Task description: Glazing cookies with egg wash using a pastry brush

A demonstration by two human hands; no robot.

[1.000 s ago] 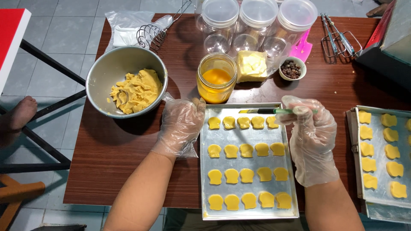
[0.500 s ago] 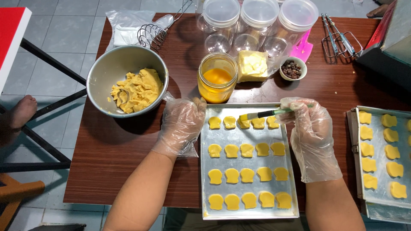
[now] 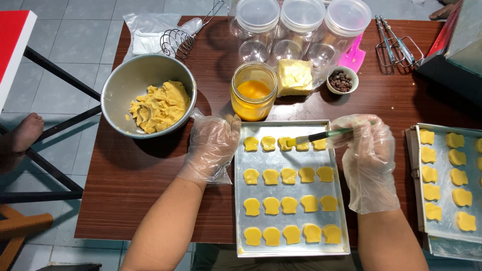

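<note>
Right hand [image 3: 369,150], fingers pinching the brush [image 3: 317,136], should glaze top-row cookies [image 3: 285,143] lightly while flat-fingered left hand [image 3: 213,145] steadies the tray's [image 3: 339,200] left edge

Brush [image 3: 315,137] tip shifted left along top-row cookies [image 3: 284,144]; right hand [image 3: 368,150] lower.

A steel bowl [image 3: 148,94] is sitting at the far left of the brown table [image 3: 130,175], holding a lump of yellow dough [image 3: 160,105]. A wire whisk [image 3: 182,39] is lying beside a plastic bag [image 3: 145,35] behind it. Three clear lidded containers [image 3: 296,25] are standing along the far edge, with a block of butter [image 3: 294,77] and a small cup of raisins [image 3: 341,80] just before them. Mixer beaters [image 3: 394,42] are lying to the right, and a second tray of cookies [image 3: 449,185] is resting at the right edge
</note>
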